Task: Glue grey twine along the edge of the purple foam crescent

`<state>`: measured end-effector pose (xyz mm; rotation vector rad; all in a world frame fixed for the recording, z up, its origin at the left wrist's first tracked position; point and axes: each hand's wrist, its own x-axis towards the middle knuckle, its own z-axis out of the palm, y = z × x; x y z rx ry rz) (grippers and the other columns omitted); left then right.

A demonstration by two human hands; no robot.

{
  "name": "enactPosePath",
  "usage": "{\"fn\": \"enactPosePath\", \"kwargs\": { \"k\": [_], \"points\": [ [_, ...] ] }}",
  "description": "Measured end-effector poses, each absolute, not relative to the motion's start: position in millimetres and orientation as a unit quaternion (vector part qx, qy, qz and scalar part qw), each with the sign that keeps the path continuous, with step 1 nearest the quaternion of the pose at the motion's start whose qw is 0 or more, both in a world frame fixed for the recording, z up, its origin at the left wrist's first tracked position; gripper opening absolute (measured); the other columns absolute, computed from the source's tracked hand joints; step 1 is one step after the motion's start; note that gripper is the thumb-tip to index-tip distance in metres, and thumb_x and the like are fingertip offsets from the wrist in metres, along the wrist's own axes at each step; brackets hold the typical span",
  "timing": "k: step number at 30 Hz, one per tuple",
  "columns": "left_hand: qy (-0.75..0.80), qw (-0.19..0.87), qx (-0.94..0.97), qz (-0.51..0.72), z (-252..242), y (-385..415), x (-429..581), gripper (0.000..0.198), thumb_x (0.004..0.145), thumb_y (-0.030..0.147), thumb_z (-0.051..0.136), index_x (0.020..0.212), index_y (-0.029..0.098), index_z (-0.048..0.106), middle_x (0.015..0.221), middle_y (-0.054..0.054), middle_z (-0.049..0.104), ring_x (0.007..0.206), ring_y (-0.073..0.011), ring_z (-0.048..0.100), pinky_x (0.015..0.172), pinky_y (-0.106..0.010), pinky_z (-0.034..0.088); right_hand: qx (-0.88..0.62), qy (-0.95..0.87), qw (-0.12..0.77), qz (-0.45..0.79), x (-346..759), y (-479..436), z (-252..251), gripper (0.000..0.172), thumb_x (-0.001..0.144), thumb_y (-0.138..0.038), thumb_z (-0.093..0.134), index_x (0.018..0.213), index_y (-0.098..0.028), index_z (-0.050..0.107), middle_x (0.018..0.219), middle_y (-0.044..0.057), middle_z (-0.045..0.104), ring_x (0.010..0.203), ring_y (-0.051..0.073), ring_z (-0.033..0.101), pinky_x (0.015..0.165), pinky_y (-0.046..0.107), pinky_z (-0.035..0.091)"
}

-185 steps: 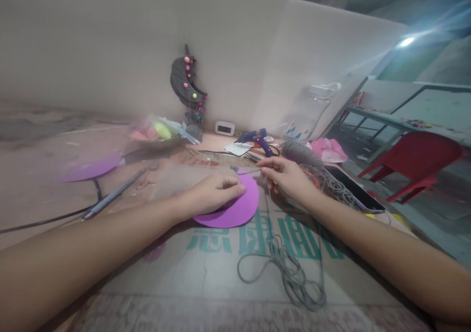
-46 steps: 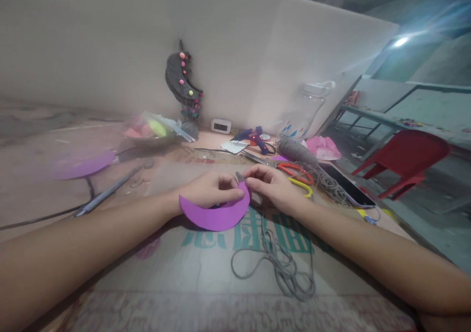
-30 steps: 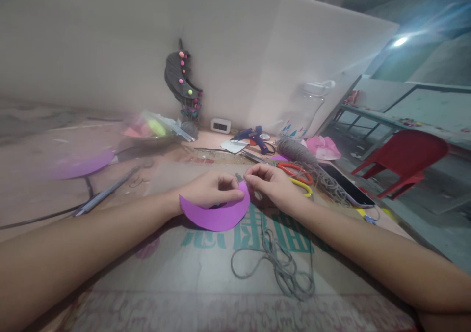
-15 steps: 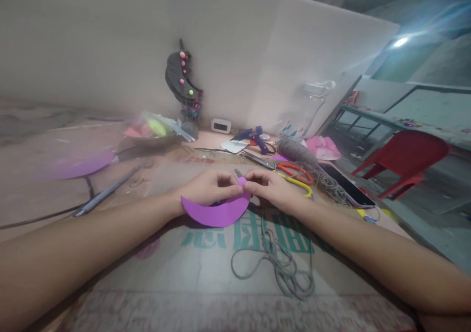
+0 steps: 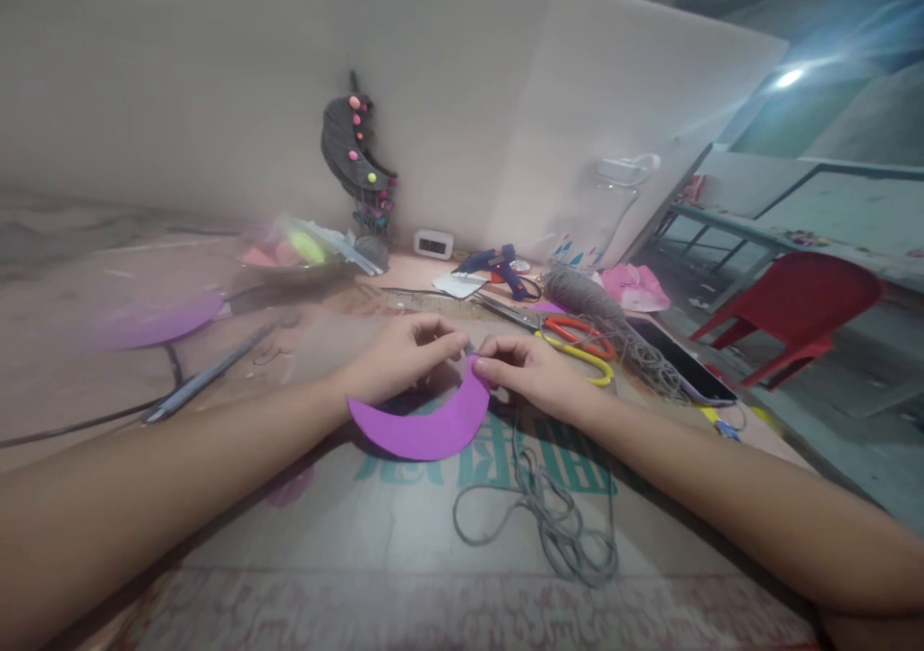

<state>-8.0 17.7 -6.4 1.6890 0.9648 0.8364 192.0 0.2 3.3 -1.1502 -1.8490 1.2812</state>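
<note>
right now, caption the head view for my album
Right hand holds purple crescent by one tip, yarn looped nearby.

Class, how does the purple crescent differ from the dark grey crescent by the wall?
The purple crescent shows a smooth face; the dark grey crescent carries small coloured balls. The right hand grips the purple crescent near one tip, while the dark grey crescent is upright by the wall. Both are moon-shaped.

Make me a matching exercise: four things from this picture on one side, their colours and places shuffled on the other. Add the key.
Things
1. crescent
2. clock
3. glue gun
4. chair

Descriptions
A. dark blue, beyond the hands
B. red, off to the right
C. purple, one tip pinched in the right hand
D. white, near the wall

Pairs: 1-C, 2-D, 3-A, 4-B
</note>
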Motion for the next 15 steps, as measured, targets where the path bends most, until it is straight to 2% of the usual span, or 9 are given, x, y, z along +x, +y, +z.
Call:
{"fn": "enactPosePath", "kwargs": {
  "k": [5,15],
  "points": [
    [0.388,0.498,0.702,0.33,-6.5,16.6,-7.5,0.031,0.084,0.046,0.056,0.081,0.015,0.059,0.056,0.002,0.057,0.046,-0.0076,0.047,0.043,-0.018,0.035,-0.441,-0.662,0.347,0.498,190.7,-2.6,7.1,0.029,0.076,-0.044,0.066,0.078,-0.016,0.056,0.059,-0.005,0.053,0.047,0.007,0.046,0.044,0.02,0.035],
    [0.378,0.498,0.717,0.308,-3.7,15.5,-7.6,0.033,0.084,0.046,0.054,0.078,0.014,0.06,0.057,0.001,0.056,0.048,-0.0081,0.047,0.043,-0.018,0.034,-0.445,-0.652,0.357,0.499,191.0,-1.5,2.6,0.03,0.075,-0.045,0.066,0.078,-0.017,0.056,0.056,-0.005,0.053,0.044,0.006,0.044,0.041,0.019,0.036]
  ]
}}
